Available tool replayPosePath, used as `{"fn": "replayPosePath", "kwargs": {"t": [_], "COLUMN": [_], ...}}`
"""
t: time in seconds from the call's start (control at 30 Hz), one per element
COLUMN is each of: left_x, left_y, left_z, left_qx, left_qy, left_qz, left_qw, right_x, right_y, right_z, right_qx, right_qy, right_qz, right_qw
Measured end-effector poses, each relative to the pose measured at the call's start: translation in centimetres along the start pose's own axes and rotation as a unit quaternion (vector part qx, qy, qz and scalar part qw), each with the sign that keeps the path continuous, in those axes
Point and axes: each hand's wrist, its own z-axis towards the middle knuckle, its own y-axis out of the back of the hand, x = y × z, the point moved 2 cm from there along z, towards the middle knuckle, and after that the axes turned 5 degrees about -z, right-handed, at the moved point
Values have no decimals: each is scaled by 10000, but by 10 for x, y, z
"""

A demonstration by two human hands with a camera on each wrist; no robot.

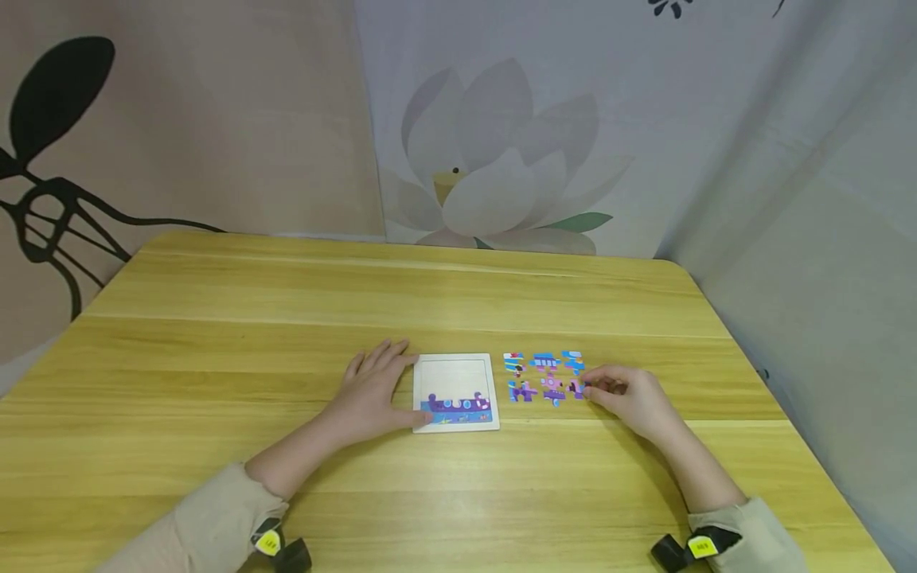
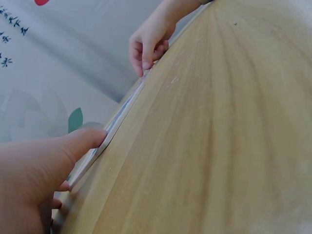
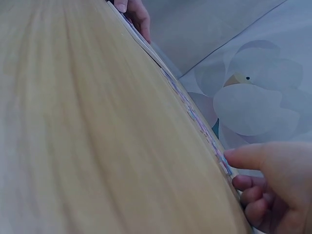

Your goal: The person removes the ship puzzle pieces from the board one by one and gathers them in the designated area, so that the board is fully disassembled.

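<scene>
While fingers (image 1: pixel 408 419) touch board (image 1: pixel 455 377) edge, roomy tabletop (image 1: pixel 458 493)

Yellow wrist labels (image 1: pixel 268 543); curtain characters (image 2: pixel 17 23); none legible.

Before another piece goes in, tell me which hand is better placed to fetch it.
The right hand, I'd judge: it is at the lower-right loose piece, while the left hand spans the left edge of the puzzle board, farther away.
</scene>
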Motion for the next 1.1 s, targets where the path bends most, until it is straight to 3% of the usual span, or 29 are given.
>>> {"fn": "replayPosePath", "kwargs": {"t": [0.27, 0.47, 0.73, 1.1], "left_x": [-1, -1, 0, 1], "left_y": [-1, 0, 4, 5], "left_z": [0, 0, 0, -1], "left_qx": [18, 69, 328, 460], "left_qy": [-30, -32, -114, -159], "left_qz": [39, 33, -44, -134], "left_qw": [10000, 10000, 9994, 9987], "right_x": [2, 17, 42, 80], "right_y": [0, 0, -12, -36], "right_z": [0, 2, 3, 4], "right_qx": [-154, -635, -832, -360], "right_qy": [-17, 337, 905, 1084], "right_qz": [54, -50, 443, 663], "right_qw": [9999, 9974, 9914, 9912]}}
